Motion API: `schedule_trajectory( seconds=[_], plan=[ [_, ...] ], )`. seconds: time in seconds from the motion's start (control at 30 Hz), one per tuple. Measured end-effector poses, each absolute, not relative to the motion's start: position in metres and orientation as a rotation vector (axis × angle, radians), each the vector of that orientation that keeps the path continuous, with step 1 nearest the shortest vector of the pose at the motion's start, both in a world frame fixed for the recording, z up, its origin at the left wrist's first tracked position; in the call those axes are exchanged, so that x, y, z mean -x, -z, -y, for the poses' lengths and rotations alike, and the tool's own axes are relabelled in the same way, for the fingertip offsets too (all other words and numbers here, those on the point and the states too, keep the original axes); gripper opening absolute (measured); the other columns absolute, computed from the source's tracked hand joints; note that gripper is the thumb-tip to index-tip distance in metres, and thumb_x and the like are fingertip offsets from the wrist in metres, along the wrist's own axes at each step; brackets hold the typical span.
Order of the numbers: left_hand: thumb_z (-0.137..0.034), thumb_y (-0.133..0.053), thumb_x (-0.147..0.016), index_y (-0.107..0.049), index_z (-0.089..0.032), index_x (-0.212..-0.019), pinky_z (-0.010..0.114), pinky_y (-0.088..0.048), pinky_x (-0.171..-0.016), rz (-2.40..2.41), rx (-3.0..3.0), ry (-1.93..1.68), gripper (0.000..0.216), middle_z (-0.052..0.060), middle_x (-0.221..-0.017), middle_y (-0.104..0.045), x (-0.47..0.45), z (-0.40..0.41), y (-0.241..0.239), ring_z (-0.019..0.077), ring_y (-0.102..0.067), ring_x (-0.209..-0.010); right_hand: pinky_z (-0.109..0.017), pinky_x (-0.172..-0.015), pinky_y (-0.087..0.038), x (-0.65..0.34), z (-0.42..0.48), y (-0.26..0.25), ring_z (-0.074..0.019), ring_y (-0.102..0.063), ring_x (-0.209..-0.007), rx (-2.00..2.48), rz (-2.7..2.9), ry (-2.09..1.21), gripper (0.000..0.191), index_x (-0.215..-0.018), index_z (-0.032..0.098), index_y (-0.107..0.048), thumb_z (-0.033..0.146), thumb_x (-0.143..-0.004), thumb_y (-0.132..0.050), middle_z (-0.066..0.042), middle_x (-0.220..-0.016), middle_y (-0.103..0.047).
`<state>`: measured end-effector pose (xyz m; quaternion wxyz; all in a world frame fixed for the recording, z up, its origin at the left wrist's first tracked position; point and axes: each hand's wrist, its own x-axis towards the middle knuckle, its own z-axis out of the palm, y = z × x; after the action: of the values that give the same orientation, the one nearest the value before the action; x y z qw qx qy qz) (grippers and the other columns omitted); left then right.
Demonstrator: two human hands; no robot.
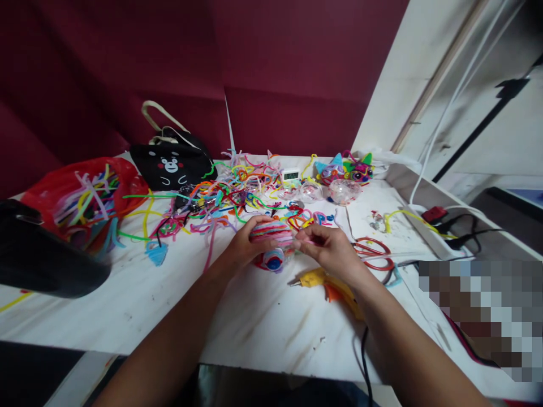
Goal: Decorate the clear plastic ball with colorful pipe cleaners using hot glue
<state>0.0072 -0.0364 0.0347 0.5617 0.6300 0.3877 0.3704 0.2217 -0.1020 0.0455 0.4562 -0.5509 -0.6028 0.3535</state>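
A ball wrapped in pink and multicoloured pipe cleaners [271, 230] sits in my left hand [248, 243], whose fingers curve round its left side and top. A blue and red coiled round piece [272, 260] shows on its lower front. At the ball's right side my right hand [324, 243] is closed in a pinch on a pink pipe cleaner [302, 242], mostly hidden by the fingers. Beneath my right wrist lies a yellow glue gun [316, 278], its nozzle toward the left. Red-handled scissors [377, 254] rest just right of that hand.
Loose pipe cleaners [237, 186] are heaped behind my hands. A red bag of pipe cleaners [131, 178], a black container [51, 265] and a black tote [169, 164] stand left. Clear plastic balls [345, 192], a small digital clock [291, 176] and a power strip [428, 226] are farther back and right.
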Motion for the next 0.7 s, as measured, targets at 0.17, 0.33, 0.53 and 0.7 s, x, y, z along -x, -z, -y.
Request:
schedule_trajectory(
  seconds=[0.17, 0.33, 0.53, 0.7],
  plan=[
    [-0.044, -0.086, -0.066, -0.058, -0.022, -0.119, 0.031, -0.053, -0.079, -0.900, -1.523, -0.876, 0.063, 0.006, -0.113, -0.070, -0.003, 0.033, -0.032, 0.0249, -0.067, -0.097, -0.029, -0.060, -0.038, -0.220, 0.101, -0.046, -0.0147, -0.051, -0.060, 1.301, 1.480, -0.853, 0.028, -0.083, 0.020, -0.073, 0.047, -0.078, -0.075, 0.002, -0.065, -0.061],
    [-0.046, -0.085, -0.065, -0.058, -0.022, -0.118, 0.031, -0.052, -0.078, -0.905, -1.522, -0.877, 0.063, 0.006, -0.111, -0.070, -0.002, 0.029, -0.031, 0.0249, -0.067, -0.095, -0.032, -0.071, -0.045, -0.229, 0.109, -0.062, -0.0199, -0.064, -0.076, 1.347, 1.647, -0.586, 0.017, -0.086, 0.022, -0.073, 0.039, -0.083, -0.071, -0.003, -0.083, -0.073],
    [-0.047, -0.085, -0.062, -0.060, -0.022, -0.117, 0.029, -0.051, -0.072, -0.950, -1.481, -0.866, 0.066, 0.006, -0.111, -0.070, -0.002, 0.027, -0.034, 0.0235, -0.067, -0.089, -0.033, -0.069, -0.044, -0.262, 0.147, -0.076, -0.0240, -0.068, -0.078, 1.784, 1.963, -0.316, 0.012, -0.087, 0.024, -0.072, 0.029, -0.089, -0.062, -0.008, -0.088, -0.074],
    [-0.049, -0.085, -0.064, -0.059, -0.023, -0.121, 0.028, -0.050, -0.070, -0.933, -1.497, -0.854, 0.067, 0.005, -0.110, -0.069, 0.000, 0.023, -0.030, 0.0228, -0.067, -0.088, -0.032, -0.062, -0.040, -0.266, 0.175, -0.054, -0.0246, -0.067, -0.072, 2.105, 2.055, -0.483, 0.011, -0.089, 0.021, -0.069, 0.029, -0.081, -0.071, -0.011, -0.086, -0.074]
  ],
)
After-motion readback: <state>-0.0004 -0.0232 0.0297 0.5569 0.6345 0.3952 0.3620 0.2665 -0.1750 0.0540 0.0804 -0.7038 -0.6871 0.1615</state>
